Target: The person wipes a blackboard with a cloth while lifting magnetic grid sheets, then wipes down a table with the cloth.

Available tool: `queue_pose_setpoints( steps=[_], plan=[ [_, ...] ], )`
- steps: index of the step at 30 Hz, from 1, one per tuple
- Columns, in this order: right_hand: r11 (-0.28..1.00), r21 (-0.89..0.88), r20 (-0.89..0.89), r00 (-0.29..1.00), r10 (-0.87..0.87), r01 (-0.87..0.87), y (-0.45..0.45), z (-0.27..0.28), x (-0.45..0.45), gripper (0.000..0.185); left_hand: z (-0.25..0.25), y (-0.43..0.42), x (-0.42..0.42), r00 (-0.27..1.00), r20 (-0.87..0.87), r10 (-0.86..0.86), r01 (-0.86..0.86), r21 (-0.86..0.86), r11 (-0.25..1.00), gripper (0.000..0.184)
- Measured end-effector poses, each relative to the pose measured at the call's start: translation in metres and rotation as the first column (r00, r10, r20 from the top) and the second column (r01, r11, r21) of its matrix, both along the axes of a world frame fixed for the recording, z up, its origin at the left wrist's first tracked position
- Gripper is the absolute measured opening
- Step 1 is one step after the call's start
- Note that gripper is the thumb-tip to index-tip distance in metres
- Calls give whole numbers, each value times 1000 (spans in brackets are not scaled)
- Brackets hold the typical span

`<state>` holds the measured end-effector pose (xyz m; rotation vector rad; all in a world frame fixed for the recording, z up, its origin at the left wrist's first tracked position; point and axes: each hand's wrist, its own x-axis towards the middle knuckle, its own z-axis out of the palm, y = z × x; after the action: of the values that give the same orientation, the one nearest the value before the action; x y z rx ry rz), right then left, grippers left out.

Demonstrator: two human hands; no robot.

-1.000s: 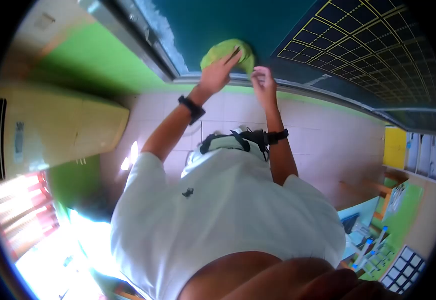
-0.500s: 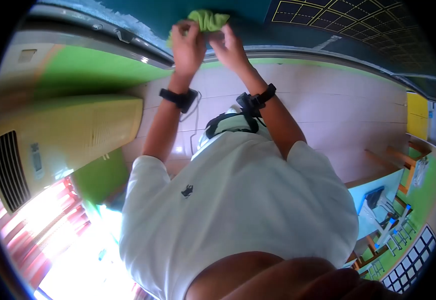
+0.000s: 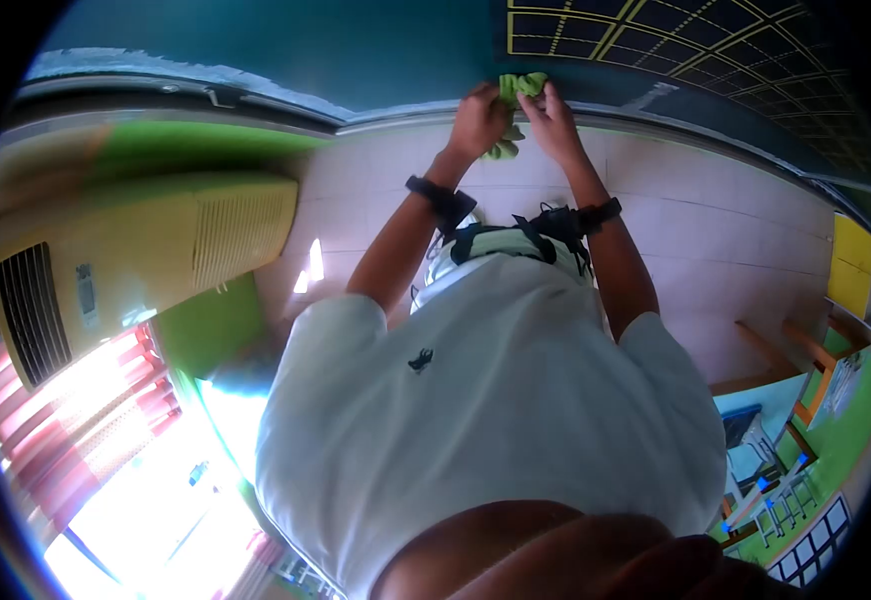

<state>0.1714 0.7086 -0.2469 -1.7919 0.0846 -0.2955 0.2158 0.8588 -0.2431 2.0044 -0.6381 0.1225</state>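
Note:
A green cloth (image 3: 523,87) is bunched up between my two hands, in front of the lower edge of the dark green board (image 3: 356,60). My left hand (image 3: 482,122) has its fingers closed round one side of the cloth. On the other side my right hand (image 3: 553,120) pinches it between thumb and fingers. Part of the cloth hangs down below, between the hands. Both wrists wear black bands.
Yellow grid lines (image 3: 606,35) mark the board's upper right. At the left stands a yellowish air conditioner (image 3: 146,260), with red and white curtains (image 3: 86,430) below it. A light blue desk (image 3: 766,410) and stools are at the lower right.
The cloth was spread under my left hand on the board; now it is bunched and held in both hands, off to the right of where it was half a second ago. The view has shifted.

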Motion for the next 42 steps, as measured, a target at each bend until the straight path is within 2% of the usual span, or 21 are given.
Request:
queue_pose_setpoints(
  steps=[3, 4, 8, 10, 13, 15, 17, 18, 20, 21, 22, 24, 25, 27, 29, 33, 35, 37, 38, 40, 42],
  plan=[
    [986, -158, -73, 995, -62, 50, -59, -25, -12, 32, -4, -60, -9, 954, -294, -52, 55, 2, 998, 20],
    [955, -279, -75, 989, -128, 102, -78, -36, -15, 34, -13, -81, -12, 951, -298, -88, 107, 50, 993, 21],
    [959, -220, -188, 957, -222, 179, -155, -78, -23, 39, -29, -172, -21, 934, -226, -276, 308, 119, 944, 21],
    [946, -230, -312, 904, -293, 227, -180, -82, -36, 37, -43, -205, -36, 633, -728, -262, -23, -356, 934, 26],
    [964, -215, -257, 943, -212, 158, -191, -80, -40, 36, -56, -207, -38, 395, -834, -386, -301, -514, 803, 33],
    [975, -215, -332, 934, -132, 61, -182, -102, -30, 34, -44, -186, -41, 437, -844, -310, -322, -469, 822, 42],
    [996, 84, -209, 978, -24, 43, -131, -105, -20, 32, -50, -136, -38, 550, -741, -385, -213, -570, 794, 50],
    [977, 214, -185, 981, 54, -14, -108, -122, -9, 30, -22, -119, -36, 536, -815, -221, -268, -412, 871, 50],
    [926, 375, -388, 899, 201, -45, -53, -62, -2, 28, -14, -68, -33, 601, -773, -204, -316, -464, 827, 45],
    [958, 187, -244, 935, 258, -216, -32, -95, 16, 27, -29, -41, -27, 631, -770, -97, -372, -409, 833, 46],
    [900, 388, -284, 903, 321, -198, -6, -76, 20, 26, -41, -17, -22, 661, -749, -47, -387, -394, 834, 46],
    [920, 265, -237, 905, 352, -289, 32, -106, 35, 26, -26, 8, -19, 610, -760, 223, -508, -159, 847, 43],
    [947, 48, -276, 907, 318, -317, 42, -110, 34, 28, -28, 22, -16, 620, -761, 191, -485, -181, 856, 38],
    [950, -62, -192, 938, 290, -307, 50, -131, 29, 29, -59, 37, 0, 617, -754, 224, -495, -150, 856, 32],
    [904, 179, -485, 764, 424, -389, 27, -89, 7, 27, -52, 21, 4, 583, -802, 132, -544, -264, 797, 31],
    [922, 358, -387, 875, 292, -149, -28, -87, -18, 24, -58, -8, 1, 550, -827, -120, -455, -417, 787, 28],
    [908, 417, -418, 879, 231, -41, -46, -20, -21, 25, -63, -41, 2, 506, -850, -146, -425, -393, 815, 26],
    [788, 614, -420, 862, 283, 41, -54, 7, -16, 31, -29, -62, -6, 621, -770, -146, -490, -528, 694, 20],
    [798, 602, -411, 862, 297, 12, -53, 22, -15, 31, -12, -58, 3, 491, -869, -62, -498, -338, 799, 15],
    [538, 841, -243, 847, 472, -58, -50, 54, -16, 40, 8, -46, 1, 564, -825, -36, -503, -378, 777, 14],
    [545, 836, -239, 856, 458, -58, -34, 73, -15, 44, 22, -22, -5, 643, -765, 45, -531, -402, 746, 13]
  ],
)
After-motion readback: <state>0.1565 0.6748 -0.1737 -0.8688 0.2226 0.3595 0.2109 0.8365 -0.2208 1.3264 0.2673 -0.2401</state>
